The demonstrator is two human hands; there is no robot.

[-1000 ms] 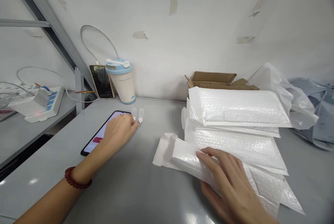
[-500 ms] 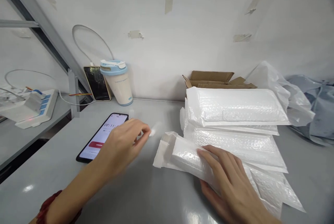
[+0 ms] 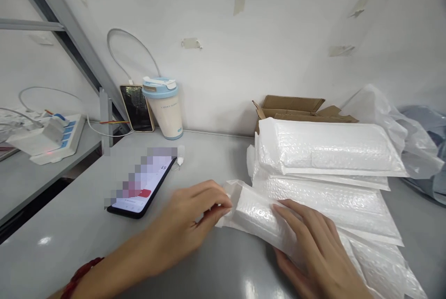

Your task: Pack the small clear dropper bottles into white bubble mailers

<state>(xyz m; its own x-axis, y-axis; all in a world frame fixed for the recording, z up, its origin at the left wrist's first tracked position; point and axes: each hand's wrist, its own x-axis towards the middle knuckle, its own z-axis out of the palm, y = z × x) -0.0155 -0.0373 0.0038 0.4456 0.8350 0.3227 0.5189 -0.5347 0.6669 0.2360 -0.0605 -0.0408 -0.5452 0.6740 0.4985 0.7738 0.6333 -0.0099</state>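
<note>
A padded bubble mailer point(image 3: 259, 213), white and slim with its near part wrapped around something bulky, lies slanted on the grey table. My right hand point(image 3: 313, 243) grips it, fingers on top and thumb below. At its left end, my left hand point(image 3: 198, 215) is closed in a pinch against the folded flap point(image 3: 234, 191). Something small and white shows at those fingertips, hard to tell apart from the flap. Beneath and behind lie more white bubble mailers point(image 3: 334, 148) in an uneven stack.
Left of the hands lies a phone point(image 3: 139, 192) with its screen lit, a small white item point(image 3: 180, 156) by its top. Farther back stand a lidded cup point(image 3: 165, 113) and a second phone point(image 3: 137, 108). An open cardboard box point(image 3: 292, 103) and plastic bag point(image 3: 400, 127) sit behind the stack.
My left hand has moved right from over the phone to the mailer's flap, still pinched. My right hand keeps its hold. The view has shifted slightly left.
</note>
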